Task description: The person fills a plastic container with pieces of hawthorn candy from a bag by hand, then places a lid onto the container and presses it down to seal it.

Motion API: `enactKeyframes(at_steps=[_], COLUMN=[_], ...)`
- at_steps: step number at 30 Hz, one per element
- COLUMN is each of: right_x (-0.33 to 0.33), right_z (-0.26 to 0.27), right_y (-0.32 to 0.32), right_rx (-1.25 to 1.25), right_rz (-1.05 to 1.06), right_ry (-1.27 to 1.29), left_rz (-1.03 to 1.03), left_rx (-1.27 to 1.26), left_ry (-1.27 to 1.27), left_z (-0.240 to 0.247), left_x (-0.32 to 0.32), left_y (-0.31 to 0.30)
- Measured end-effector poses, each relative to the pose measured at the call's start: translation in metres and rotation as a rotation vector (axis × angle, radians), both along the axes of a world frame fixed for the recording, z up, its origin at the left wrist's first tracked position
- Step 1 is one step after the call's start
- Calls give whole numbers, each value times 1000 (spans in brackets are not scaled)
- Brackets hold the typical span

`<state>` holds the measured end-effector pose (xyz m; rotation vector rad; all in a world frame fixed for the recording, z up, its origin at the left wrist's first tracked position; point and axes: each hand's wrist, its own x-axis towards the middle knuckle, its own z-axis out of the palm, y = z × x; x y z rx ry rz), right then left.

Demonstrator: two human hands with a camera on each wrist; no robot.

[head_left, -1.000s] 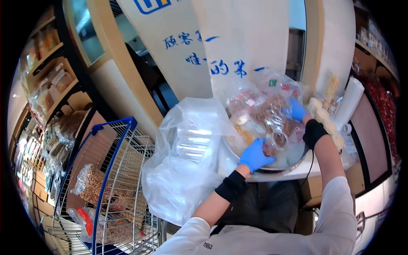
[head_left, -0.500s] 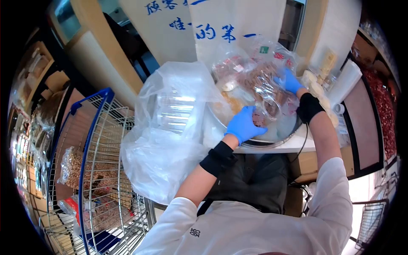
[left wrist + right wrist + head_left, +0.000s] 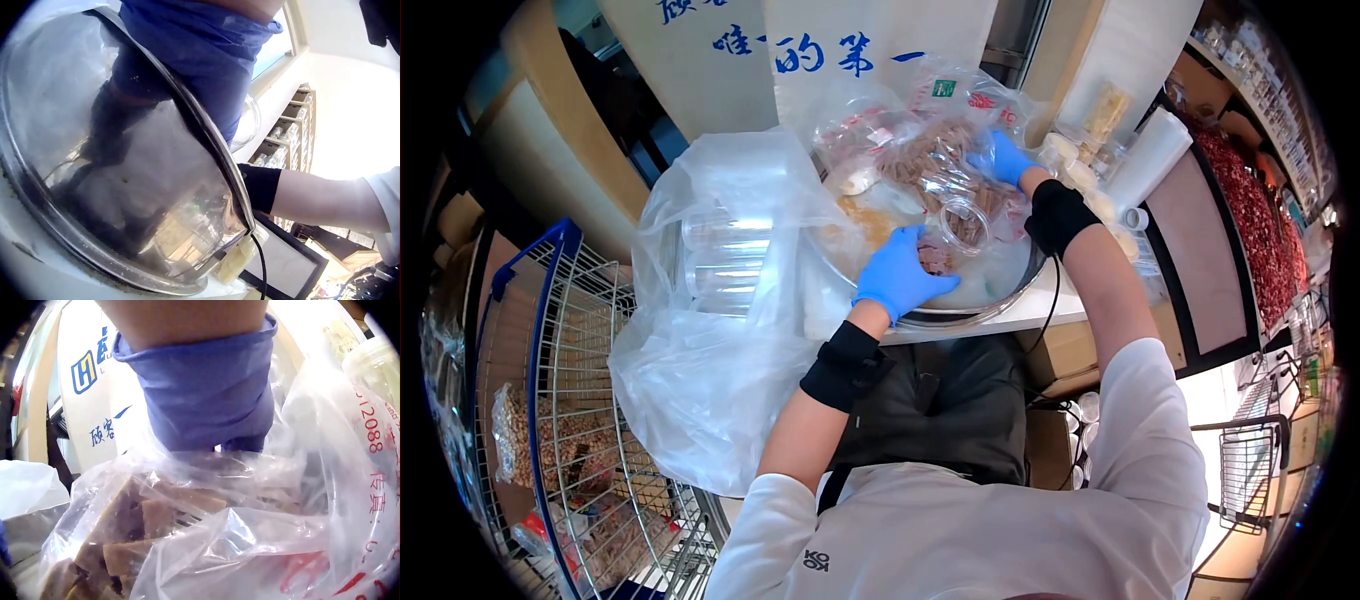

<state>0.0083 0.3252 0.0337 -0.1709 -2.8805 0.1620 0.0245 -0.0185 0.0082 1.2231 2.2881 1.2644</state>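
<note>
My blue-gloved left hand (image 3: 903,272) grips a clear plastic jar (image 3: 966,226), tilted over the round metal tray (image 3: 820,265). Brown pieces (image 3: 936,256) show through the jar's side between thumb and fingers. Beyond the jar's mouth, a clear plastic bag (image 3: 187,506) of brown block-like sticks (image 3: 156,519) lies on the tray. My right hand (image 3: 1003,160), gloved too, grips the far right side of this bag; in the right wrist view its fingertips are hidden behind the plastic. The jar's rim (image 3: 250,122) peeks out past the left glove in the left wrist view.
Left of the tray stands a large translucent bag (image 3: 700,400) with stacked clear jars (image 3: 730,250). A shopping cart (image 3: 550,330) with bagged goods is further left. At the right are pale round lids (image 3: 1070,165) and a roll of plastic bags (image 3: 1150,155). A cable (image 3: 1055,300) hangs over the counter edge.
The head view has swung down and to the right, so everything shifts left and up. Both hands keep nearly the same places at the jar and the bag.
</note>
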Motion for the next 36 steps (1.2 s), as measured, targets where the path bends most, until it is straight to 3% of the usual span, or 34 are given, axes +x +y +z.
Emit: enactKeyframes(at_steps=[9, 12, 14, 17, 21, 29, 32, 36], right_x=[0, 11, 19, 29, 59, 122, 144, 165], right_z=[-11, -11, 2, 17, 35, 82, 91, 70], right_y=[15, 13, -2, -3, -2, -57, -111, -164], right_rx=[-25, 46, -154, -256, -409, -1189, -1302, -1247], right_rz=[-1, -80, -179, -293, -296, -110, -36, -11], right_ry=[15, 216, 239, 281, 327, 507, 414, 313], left_rz=[23, 7, 8, -5, -20, -92, -142, -192], left_rx=[26, 52, 57, 53, 58, 43, 46, 34], left_ry=[38, 3, -26, 79, 27, 11, 69, 85], left_z=[1, -13, -10, -5, -7, -11, -21, -16], left_x=[0, -3, -3, 0, -1, -7, -14, -17], left_y=[-1, 4, 4, -1, 0, -1, 3, 3])
